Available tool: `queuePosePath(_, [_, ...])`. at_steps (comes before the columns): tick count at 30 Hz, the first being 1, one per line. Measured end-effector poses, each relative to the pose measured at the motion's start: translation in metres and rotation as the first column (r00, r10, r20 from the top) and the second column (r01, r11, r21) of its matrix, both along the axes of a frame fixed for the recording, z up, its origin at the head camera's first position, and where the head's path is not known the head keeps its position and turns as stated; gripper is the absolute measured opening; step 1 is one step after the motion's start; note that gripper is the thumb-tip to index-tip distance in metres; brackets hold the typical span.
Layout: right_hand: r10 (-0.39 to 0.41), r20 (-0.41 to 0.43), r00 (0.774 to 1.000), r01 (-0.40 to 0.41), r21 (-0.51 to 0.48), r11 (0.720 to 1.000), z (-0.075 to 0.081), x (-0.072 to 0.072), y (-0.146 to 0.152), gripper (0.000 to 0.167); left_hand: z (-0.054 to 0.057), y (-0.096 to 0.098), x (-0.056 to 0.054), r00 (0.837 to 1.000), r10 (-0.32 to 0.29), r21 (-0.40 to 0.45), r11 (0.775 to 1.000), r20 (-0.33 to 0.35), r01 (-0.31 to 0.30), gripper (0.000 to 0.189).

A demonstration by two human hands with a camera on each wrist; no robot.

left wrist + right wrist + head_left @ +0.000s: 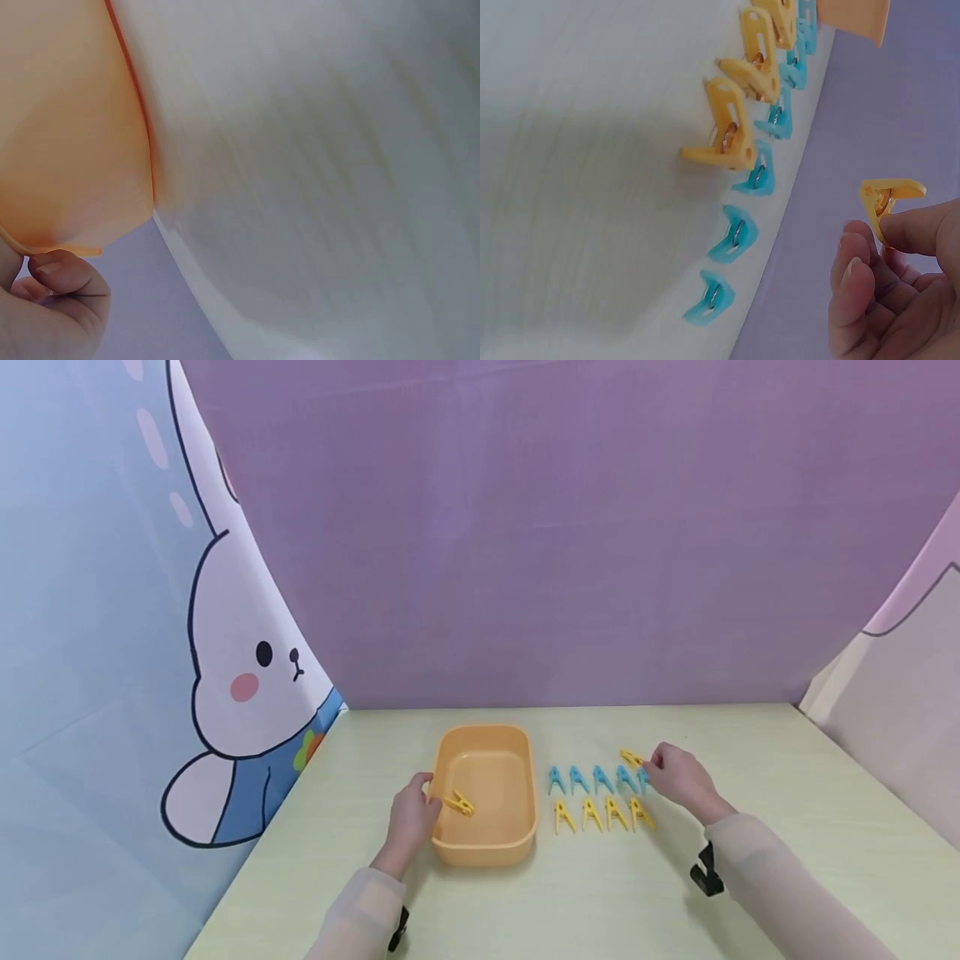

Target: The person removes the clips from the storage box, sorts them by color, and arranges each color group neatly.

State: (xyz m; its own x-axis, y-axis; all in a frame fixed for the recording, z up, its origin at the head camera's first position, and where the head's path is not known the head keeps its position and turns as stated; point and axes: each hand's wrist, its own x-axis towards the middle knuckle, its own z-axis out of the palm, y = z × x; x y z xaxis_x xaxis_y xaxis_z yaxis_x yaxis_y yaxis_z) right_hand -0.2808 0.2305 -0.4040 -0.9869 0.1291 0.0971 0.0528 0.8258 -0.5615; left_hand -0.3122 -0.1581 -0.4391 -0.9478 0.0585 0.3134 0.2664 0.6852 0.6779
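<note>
My left hand (412, 817) grips the left rim of a peach plastic basin (483, 856), its thumb and curled fingers at the edge in the left wrist view. Inside the basin a yellow clothespin (461, 803) appears near my thumb; whether they touch I cannot tell. Above the far end of the blue row, my right hand (681, 781) pinches another yellow clothespin (885, 196) between thumb and fingers, lifted off the table. Several blue clothespins (602, 780) form a row, the rightmost partly behind the right hand. Nearer me lies a row of yellow clothespins (615, 813).
The pale green table (600, 893) ends at a purple backdrop (570, 543). A rabbit-printed blue cloth (247, 693) hangs at the left, and a pale panel (900, 718) stands at the right. The clothespin rows lie right of the basin.
</note>
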Motion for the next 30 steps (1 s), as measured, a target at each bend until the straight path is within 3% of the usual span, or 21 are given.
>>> queuePosePath(21, [0.014,0.020,1.000,-0.014,0.008,1.000,-0.013,0.016,0.023,0.017,0.001,0.000,0.000,1.000,0.013,0.002,1.000,0.019,-0.013,0.041])
queuePosePath(30, [0.019,0.080,0.997,-0.019,-0.003,1.000,-0.020,0.022,0.030,0.017,0.002,0.000,0.000,1.000,0.011,0.000,1.000,0.014,-0.011,0.041])
